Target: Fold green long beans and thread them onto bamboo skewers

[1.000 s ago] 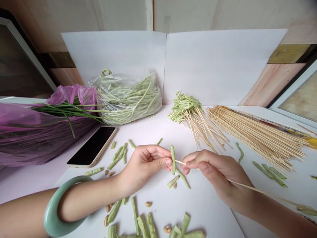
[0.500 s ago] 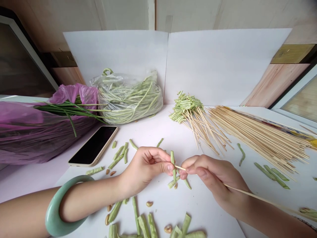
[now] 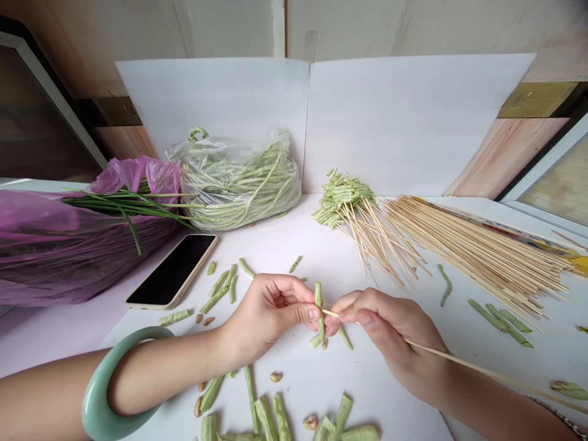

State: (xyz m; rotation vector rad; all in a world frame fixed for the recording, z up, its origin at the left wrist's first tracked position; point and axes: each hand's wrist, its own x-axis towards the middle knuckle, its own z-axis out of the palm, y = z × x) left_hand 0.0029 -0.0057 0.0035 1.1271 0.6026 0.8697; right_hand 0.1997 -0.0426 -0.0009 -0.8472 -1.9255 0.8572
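A short green bean piece (image 3: 318, 306) stands roughly upright, pinched between the thumb and fingers of my left hand (image 3: 271, 315). My right hand (image 3: 390, 334) grips a thin wooden skewer (image 3: 468, 362) just to the right of it. The skewer's front end meets the middle of the bean piece, and its long rear part runs back over my right wrist. Other cut bean pieces (image 3: 345, 338) lie on the white surface (image 3: 331, 386) beneath and around my hands.
Behind my hands are a clear bag of long beans (image 3: 248, 184), a purple bag (image 3: 41, 245), a black phone (image 3: 173, 269), skewered beans (image 3: 342, 196) and a pile of bare skewers (image 3: 478, 251). Small brown seeds (image 3: 276, 376) lie near the front.
My right hand has moved slightly left, closer to my left hand, and less of the skewer shows between them. The bean piece stays in my left hand.
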